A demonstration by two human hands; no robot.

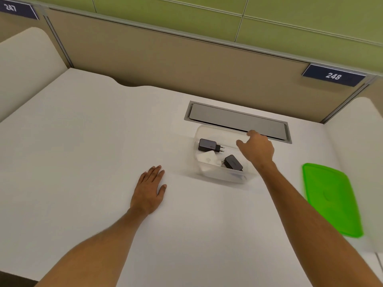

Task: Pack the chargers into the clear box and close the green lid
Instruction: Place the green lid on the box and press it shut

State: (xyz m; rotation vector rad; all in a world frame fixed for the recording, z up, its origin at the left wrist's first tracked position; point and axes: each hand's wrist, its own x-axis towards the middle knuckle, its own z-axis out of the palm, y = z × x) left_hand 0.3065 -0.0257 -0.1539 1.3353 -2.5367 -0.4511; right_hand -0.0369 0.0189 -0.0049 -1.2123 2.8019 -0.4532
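Note:
The clear box (pixel 209 176) stands uncovered on the white desk, right of centre. Inside it lie a black charger with a two-pin plug (pixel 208 145), a white charger (pixel 207 158) and a second black charger (pixel 233 162). My right hand (pixel 257 149) hovers over the box's right side, fingers loosely apart, nothing in it. My left hand (pixel 150 189) lies flat on the desk, left of the box, palm down. The green lid (pixel 329 198) rests flat on the desk at the right, apart from the box.
A grey cable hatch (pixel 238 120) is set into the desk just behind the box. Beige partition walls close off the back and both sides, with number plates 247 (pixel 12 8) and 248 (pixel 333 76).

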